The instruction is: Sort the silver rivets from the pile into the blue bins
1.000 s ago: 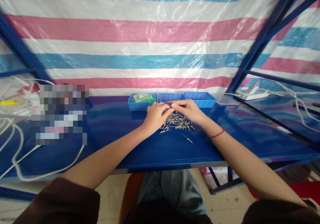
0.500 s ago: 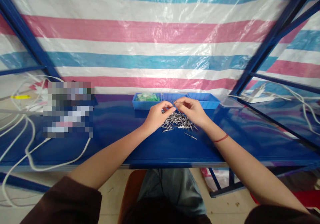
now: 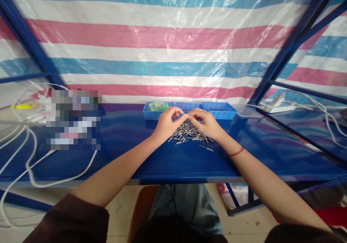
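My left hand (image 3: 166,123) and my right hand (image 3: 206,123) meet fingertip to fingertip above a pile of small metal rivets (image 3: 188,134) on the blue table (image 3: 168,160). Both hands are pinched closed on something too small to make out. One rivet (image 3: 206,148) lies apart at the near right of the pile. A red band circles my right wrist.
Three blue trays stand in a row behind the hands: the left tray (image 3: 155,110) holds green pieces, the right tray (image 3: 219,110) looks bare. White cables (image 3: 32,170) trail over the table's left side. A striped tarp hangs behind. A blue frame post (image 3: 282,58) rises at right.
The hands have stayed over the rivet pile, fingertips drawing closer together. The view has shifted slightly.
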{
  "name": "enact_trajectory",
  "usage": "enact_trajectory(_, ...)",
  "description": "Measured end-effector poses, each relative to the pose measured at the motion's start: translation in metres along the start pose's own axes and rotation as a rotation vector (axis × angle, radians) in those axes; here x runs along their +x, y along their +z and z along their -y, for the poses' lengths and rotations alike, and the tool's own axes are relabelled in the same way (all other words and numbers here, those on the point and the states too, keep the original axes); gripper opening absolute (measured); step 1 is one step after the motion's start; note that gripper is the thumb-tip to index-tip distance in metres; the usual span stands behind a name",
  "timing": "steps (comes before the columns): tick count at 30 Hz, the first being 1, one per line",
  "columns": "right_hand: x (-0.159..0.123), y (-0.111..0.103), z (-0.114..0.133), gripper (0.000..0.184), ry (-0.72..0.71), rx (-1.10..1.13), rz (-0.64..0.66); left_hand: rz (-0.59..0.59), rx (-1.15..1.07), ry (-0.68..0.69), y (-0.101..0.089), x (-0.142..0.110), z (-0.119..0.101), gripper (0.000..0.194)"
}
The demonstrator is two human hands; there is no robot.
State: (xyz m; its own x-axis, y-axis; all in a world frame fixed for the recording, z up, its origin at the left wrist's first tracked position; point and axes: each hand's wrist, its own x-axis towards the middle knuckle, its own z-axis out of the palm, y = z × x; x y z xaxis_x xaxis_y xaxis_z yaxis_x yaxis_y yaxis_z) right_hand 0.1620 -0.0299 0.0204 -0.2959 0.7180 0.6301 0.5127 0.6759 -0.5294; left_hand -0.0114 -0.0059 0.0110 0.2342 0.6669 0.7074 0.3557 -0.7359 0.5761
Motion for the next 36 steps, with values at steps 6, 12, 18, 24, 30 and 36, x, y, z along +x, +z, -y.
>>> enact_trajectory(6, 0.009, -0.014, -0.03, 0.03, 0.279, -0.065, -0.39, 0.163, 0.055, -0.036, -0.002, 0.001, 0.002, 0.026)
enact_trajectory(12, 0.008, -0.054, -0.076, 0.031, 0.542, -0.587, -0.47, 0.596, 0.276, 0.174, -0.026, 0.01, -0.003, 0.018)
enact_trajectory(18, 0.005, -0.055, -0.078, 0.034, 0.486, -0.679, -0.474, 0.92, 0.255, 0.039, -0.039, 0.006, -0.015, 0.021)
enact_trajectory(24, 0.005, -0.04, -0.057, 0.028, 0.35, -0.511, -0.341, 0.949, 0.297, 0.101, -0.03, -0.004, -0.017, 0.004)
enact_trajectory(30, 0.004, -0.027, -0.04, 0.026, 0.29, -0.416, -0.221, 0.885, 0.346, 0.115, -0.028, -0.003, -0.012, 0.012)
enact_trajectory(36, 0.003, -0.023, -0.027, 0.023, 0.239, -0.33, -0.149, 0.808, 0.393, 0.18, -0.031, -0.001, -0.01, 0.019)
